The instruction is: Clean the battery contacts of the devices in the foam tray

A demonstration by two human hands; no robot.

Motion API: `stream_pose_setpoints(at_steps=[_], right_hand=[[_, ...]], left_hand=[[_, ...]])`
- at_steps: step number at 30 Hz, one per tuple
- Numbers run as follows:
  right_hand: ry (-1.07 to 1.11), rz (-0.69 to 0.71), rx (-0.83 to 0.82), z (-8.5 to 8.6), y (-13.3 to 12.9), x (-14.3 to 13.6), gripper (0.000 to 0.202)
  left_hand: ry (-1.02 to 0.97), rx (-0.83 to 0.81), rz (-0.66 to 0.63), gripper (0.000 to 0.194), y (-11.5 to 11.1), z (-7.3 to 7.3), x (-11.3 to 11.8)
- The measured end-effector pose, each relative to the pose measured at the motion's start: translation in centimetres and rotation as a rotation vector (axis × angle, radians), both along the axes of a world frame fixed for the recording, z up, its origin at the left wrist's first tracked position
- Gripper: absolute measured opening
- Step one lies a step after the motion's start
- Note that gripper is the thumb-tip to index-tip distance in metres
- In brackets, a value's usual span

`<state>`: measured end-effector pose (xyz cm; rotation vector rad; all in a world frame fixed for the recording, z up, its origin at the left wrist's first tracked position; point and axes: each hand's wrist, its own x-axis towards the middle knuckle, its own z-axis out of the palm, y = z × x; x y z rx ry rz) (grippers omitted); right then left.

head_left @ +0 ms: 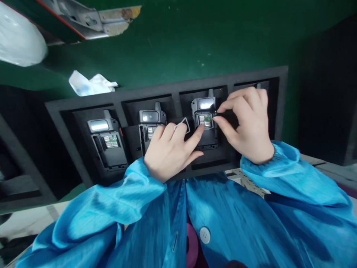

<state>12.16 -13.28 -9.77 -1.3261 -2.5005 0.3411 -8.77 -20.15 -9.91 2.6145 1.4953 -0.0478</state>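
Four-sided pale thin frame (187, 125) pokes out from between the fingers of my left hand (170, 149), whose index fingertip rests on the open bay of a handheld device (206, 139). Another thin frame (212, 122) lies around that device's green board and metal card slots. At the bay's upper right edge, the thumb and index finger of my right hand (247, 121) come together; anything between the tips is too small to make out. A second open device (145, 116) is partly hidden by my left hand. Further left lies a third open device (111, 150).
The black foam tray (175, 98) has several compartments, on a green surface (167, 56). Crumpled white paper (90, 85) lies behind it. A white plastic bag (21, 37) and a metal part (80, 18) are at the upper left. Another black tray (25, 186) stands left.
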Motion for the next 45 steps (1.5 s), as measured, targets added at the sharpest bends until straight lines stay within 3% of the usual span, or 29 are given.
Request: stream_pose_setpoints(at_steps=[4, 10, 17, 24, 39, 45], right_hand=[[-0.049, 0.100, 0.028, 0.6, -1.2, 1.4, 0.016], [-0.170, 0.194, 0.093, 0.0, -2.6, 2.6, 0.031], [-0.184, 0.152, 0.063, 0.1, -2.1, 1.8, 0.040], [-0.243, 0.091, 0.054, -0.2, -2.1, 1.4, 0.044], [-0.220, 0.088, 0.090, -0.4, -2.2, 2.0, 0.049], [-0.248, 0.099, 0.096, -0.5, -2.1, 2.0, 0.047]], left_hand=[[-0.020, 0.038, 0.001, 0.064, -0.1, 0.0, -0.1], [-0.063, 0.067, -0.010, 0.061, -0.2, -0.2, -0.5], [-0.037, 0.070, -0.014, 0.058, -0.1, 0.0, -0.4], [-0.044, 0.066, 0.053, 0.072, 0.7, 0.4, 0.1], [0.002, 0.019, 0.076, 0.071, 1.1, 0.1, 0.4], [0.013, 0.107, 0.049, 0.072, 0.9, 0.0, 0.2]])
